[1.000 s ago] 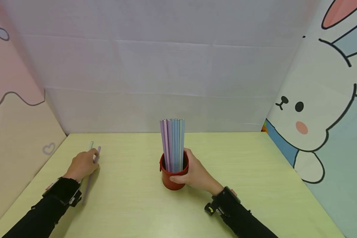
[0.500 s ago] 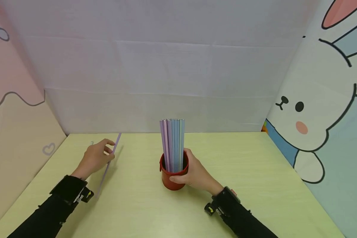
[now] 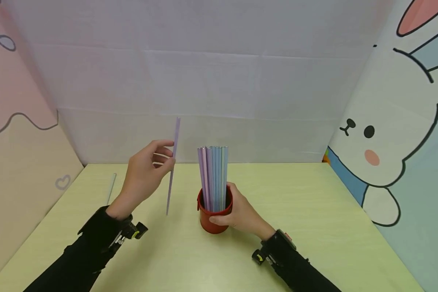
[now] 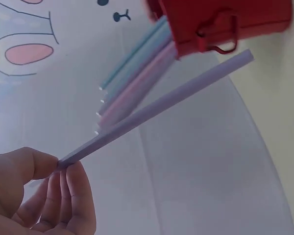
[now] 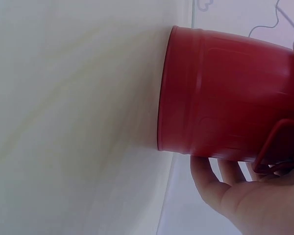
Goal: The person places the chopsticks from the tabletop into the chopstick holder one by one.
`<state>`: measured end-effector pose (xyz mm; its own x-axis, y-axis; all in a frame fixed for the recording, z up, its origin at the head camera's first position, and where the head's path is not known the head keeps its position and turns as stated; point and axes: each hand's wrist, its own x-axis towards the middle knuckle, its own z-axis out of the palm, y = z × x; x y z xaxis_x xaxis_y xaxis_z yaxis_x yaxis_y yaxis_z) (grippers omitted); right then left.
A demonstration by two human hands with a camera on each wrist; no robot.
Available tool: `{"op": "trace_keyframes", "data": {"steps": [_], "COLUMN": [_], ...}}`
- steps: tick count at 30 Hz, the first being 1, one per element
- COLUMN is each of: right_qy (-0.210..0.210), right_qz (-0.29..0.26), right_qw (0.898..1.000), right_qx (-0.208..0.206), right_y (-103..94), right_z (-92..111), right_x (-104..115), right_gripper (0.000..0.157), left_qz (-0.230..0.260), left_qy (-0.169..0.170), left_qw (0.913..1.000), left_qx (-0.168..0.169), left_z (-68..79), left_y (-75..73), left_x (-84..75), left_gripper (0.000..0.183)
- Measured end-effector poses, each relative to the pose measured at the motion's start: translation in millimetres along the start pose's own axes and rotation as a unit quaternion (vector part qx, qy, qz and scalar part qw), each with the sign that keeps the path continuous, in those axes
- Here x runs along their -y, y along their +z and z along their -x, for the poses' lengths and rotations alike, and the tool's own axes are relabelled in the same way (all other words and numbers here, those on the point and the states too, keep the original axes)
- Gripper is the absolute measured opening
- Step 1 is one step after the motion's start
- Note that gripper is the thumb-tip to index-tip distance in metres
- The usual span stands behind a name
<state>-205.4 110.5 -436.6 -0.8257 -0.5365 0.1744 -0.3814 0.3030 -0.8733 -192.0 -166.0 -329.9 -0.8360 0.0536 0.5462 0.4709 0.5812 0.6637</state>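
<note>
My left hand [image 3: 146, 168] pinches a purple straw [image 3: 172, 178] between thumb and fingertips, holding it nearly upright above the table, left of the red bucket [image 3: 212, 225]. In the left wrist view, the same straw [image 4: 157, 108] slants across, its far end close by the bucket [image 4: 264, 22]. Several purple, pink, blue and green straws [image 3: 212, 178] stand upright in the bucket. My right hand [image 3: 242, 211] grips the bucket's right side, thumb across the front. The right wrist view has the bucket [image 5: 225, 93] with its small looped handle and my fingers [image 5: 206, 183] around it.
A pale green straw [image 3: 111, 187] lies at the left of the yellow table [image 3: 314, 227], partly hidden behind my left forearm. A white cloth wall [image 3: 277, 89] rises at the back edge. Printed cartoon panels [image 3: 387, 162] flank both sides.
My left hand has lifted the purple straw off the table and carried it right and up toward the bucket, turning it upright. My right hand stays on the bucket.
</note>
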Motion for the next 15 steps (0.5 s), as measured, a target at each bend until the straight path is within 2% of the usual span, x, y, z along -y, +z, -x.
{"op": "trace_keyframes", "data": {"steps": [5, 10, 12, 15], "right_qy": [-0.002, -0.011, -0.011, -0.008], "right_qz": [0.001, -0.009, -0.013, -0.017], "right_qw": [1.0, 1.0, 1.0, 1.0], "right_qx": [0.0, 0.004, 0.008, 0.013], "right_y": [-0.2, -2.6, -3.3, -3.3], "right_z": [1.7, 6.2, 7.4, 7.6], "right_x": [5.7, 24.8, 31.0, 34.3], "right_gripper": [0.09, 0.087, 0.087, 0.086], "left_qz": [0.069, 0.115, 0.125, 0.131], "left_qy": [0.041, 0.083, 0.09, 0.091], "left_qw": [0.9963, 0.9888, 0.987, 0.9861], "left_qx": [-0.032, -0.047, -0.048, -0.047], "left_z": [-7.3, -6.3, -4.7, -2.9], "left_y": [14.1, 29.3, 35.0, 44.7], "left_x": [-37.8, -70.1, -76.4, -75.1], "left_gripper": [0.036, 0.033, 0.033, 0.033]}}
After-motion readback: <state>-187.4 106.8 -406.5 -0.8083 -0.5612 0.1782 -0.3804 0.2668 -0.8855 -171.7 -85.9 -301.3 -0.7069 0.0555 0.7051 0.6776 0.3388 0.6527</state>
